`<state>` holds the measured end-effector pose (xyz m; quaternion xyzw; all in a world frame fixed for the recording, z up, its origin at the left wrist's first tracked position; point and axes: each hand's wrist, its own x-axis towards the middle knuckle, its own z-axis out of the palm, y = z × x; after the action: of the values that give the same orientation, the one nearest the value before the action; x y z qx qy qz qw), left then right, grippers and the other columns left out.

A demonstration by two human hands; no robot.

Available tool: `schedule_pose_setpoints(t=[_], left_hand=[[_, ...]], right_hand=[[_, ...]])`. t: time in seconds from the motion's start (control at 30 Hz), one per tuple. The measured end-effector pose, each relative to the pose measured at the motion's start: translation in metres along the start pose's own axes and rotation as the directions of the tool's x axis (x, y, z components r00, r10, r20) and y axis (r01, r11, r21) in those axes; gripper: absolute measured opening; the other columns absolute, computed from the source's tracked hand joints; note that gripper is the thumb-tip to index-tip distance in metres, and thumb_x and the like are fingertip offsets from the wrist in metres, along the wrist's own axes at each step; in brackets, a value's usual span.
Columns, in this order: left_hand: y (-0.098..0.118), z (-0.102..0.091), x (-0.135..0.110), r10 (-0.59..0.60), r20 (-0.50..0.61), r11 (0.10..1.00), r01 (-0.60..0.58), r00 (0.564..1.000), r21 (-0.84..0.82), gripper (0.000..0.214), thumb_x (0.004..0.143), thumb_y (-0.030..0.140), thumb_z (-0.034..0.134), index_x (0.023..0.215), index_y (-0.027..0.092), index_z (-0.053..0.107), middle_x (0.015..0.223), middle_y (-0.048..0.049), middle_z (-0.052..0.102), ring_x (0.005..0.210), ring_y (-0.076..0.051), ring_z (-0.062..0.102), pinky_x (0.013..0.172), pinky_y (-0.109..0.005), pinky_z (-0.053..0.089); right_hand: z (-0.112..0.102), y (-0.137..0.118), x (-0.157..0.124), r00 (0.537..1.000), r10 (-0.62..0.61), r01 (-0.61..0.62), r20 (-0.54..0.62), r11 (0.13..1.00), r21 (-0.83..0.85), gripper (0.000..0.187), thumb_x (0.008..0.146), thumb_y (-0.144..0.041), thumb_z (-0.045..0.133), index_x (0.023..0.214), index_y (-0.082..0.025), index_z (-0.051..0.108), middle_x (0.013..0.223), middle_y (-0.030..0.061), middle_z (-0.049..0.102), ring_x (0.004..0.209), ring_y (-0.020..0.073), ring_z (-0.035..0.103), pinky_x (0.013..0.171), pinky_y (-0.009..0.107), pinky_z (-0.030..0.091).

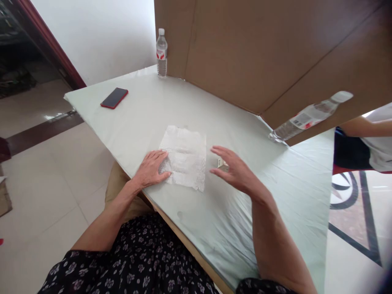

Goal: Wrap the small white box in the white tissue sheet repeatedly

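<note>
A whitish, see-through sheet that looks like bubble wrap (pixel 185 157) lies spread on the pale green tablecloth, its edges uneven. My left hand (pixel 152 166) rests at the sheet's left edge, fingers stretched out and thumb apart. To the right of the sheet, my right hand (pixel 234 169) hovers with thumb and fingers spread, holding nothing and not touching the sheet. A small box-like thing (pixel 222 164) shows between that thumb and fingers, mostly hidden by the hand; I cannot make out what it is.
A phone (pixel 114 98) with a red edge lies at the table's far left. One water bottle (pixel 161 53) stands upright by a large cardboard panel (pixel 226 53). Another bottle (pixel 309 116) is at the panel's right end. Another person's arm (pixel 367 126) shows beyond the table's right side.
</note>
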<state>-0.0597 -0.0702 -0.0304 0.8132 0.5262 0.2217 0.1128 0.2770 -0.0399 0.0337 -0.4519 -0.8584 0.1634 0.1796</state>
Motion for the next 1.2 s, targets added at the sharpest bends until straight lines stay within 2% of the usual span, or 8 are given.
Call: schedule_pose_setpoints(t=[0.1, 0.27, 0.37, 0.47, 0.63, 0.83, 0.93, 1.2], left_hand=[[0.002, -0.001, 0.001, -0.006, 0.001, 1.000, 0.006, 1.000, 0.001, 0.065, 0.083, 0.040, 0.065, 0.140, 0.012, 0.053, 0.146, -0.0194, 0.059, 0.140, -0.036, 0.050, 0.120, -0.057, 0.034], [0.003, -0.001, 0.001, -0.013, 0.007, 1.000, 0.013, 1.000, 0.010, 0.068, 0.083, 0.043, 0.065, 0.142, 0.011, 0.051, 0.145, -0.0203, 0.059, 0.140, -0.036, 0.050, 0.121, -0.054, 0.033], [0.003, -0.002, 0.000, -0.020, 0.015, 1.000, 0.020, 1.000, 0.014, 0.071, 0.084, 0.045, 0.065, 0.144, 0.011, 0.048, 0.147, -0.0204, 0.057, 0.142, -0.036, 0.048, 0.121, -0.055, 0.033], [0.004, -0.003, 0.000, -0.029, 0.033, 1.000, 0.028, 0.999, 0.012, 0.074, 0.084, 0.047, 0.065, 0.147, 0.012, 0.046, 0.148, -0.0205, 0.056, 0.143, -0.037, 0.047, 0.121, -0.056, 0.032], [0.005, -0.003, 0.001, -0.032, 0.043, 0.999, 0.032, 0.999, 0.014, 0.079, 0.084, 0.048, 0.066, 0.149, 0.009, 0.043, 0.150, -0.0219, 0.054, 0.144, -0.037, 0.046, 0.123, -0.055, 0.030], [0.008, -0.002, -0.001, -0.054, 0.046, 0.999, 0.054, 0.997, 0.003, 0.080, 0.082, 0.044, 0.068, 0.150, 0.011, 0.042, 0.151, -0.0203, 0.054, 0.146, -0.035, 0.045, 0.125, -0.054, 0.028], [0.009, -0.002, 0.000, -0.046, 0.047, 0.999, 0.046, 0.998, -0.006, 0.079, 0.083, 0.043, 0.068, 0.150, 0.011, 0.042, 0.151, -0.0204, 0.054, 0.146, -0.036, 0.044, 0.125, -0.054, 0.028], [0.011, -0.009, -0.012, -0.010, -0.043, 0.996, 0.006, 0.999, -0.093, 0.074, 0.084, 0.043, 0.068, 0.149, 0.017, 0.044, 0.151, -0.0193, 0.052, 0.143, -0.036, 0.046, 0.120, -0.054, 0.037]], right_hand=[[-0.013, 0.023, -0.010, 0.986, 0.157, -0.163, -0.064, 0.982, -0.099, 0.064, 0.086, -0.044, 0.067, 0.145, -0.026, 0.052, 0.150, 0.0131, 0.057, 0.139, 0.0372, 0.053, 0.113, 0.060, 0.043], [0.002, 0.048, -0.015, 0.933, 0.352, -0.359, -0.074, 0.926, -0.115, 0.047, 0.080, -0.037, 0.066, 0.123, -0.020, 0.064, 0.120, 0.0139, 0.074, 0.108, 0.0363, 0.070, 0.092, 0.054, 0.055], [0.002, 0.031, -0.010, 0.935, 0.313, -0.324, -0.167, 0.945, -0.044, 0.038, 0.082, -0.042, 0.067, 0.115, -0.022, 0.066, 0.106, 0.0101, 0.077, 0.093, 0.0308, 0.072, 0.083, 0.046, 0.056], [0.001, -0.002, 0.005, 0.947, 0.212, -0.204, -0.243, 0.977, 0.059, 0.042, 0.083, -0.045, 0.070, 0.118, -0.023, 0.065, 0.109, 0.0093, 0.076, 0.096, 0.0280, 0.072, 0.085, 0.043, 0.055], [0.033, -0.044, 0.047, 0.983, 0.047, -0.030, -0.176, 0.995, 0.099, 0.046, 0.083, -0.042, 0.071, 0.124, -0.022, 0.064, 0.123, 0.0109, 0.074, 0.111, 0.0309, 0.069, 0.097, 0.046, 0.052], [0.077, -0.034, 0.071, 0.998, 0.005, -0.007, 0.059, 1.000, 0.029, 0.056, 0.084, -0.037, 0.069, 0.137, -0.023, 0.057, 0.132, 0.0124, 0.069, 0.118, 0.0355, 0.064, 0.100, 0.052, 0.049], [0.082, -0.023, 0.066, 0.999, 0.004, -0.008, 0.050, 0.997, 0.079, 0.064, 0.086, -0.041, 0.067, 0.145, -0.024, 0.050, 0.141, 0.0130, 0.064, 0.122, 0.0349, 0.062, 0.103, 0.053, 0.048], [0.080, -0.020, 0.065, 0.999, -0.006, -0.004, 0.052, 0.981, 0.196, 0.055, 0.084, -0.036, 0.069, 0.138, -0.027, 0.059, 0.131, 0.0095, 0.070, 0.116, 0.0317, 0.064, 0.103, 0.052, 0.047]])
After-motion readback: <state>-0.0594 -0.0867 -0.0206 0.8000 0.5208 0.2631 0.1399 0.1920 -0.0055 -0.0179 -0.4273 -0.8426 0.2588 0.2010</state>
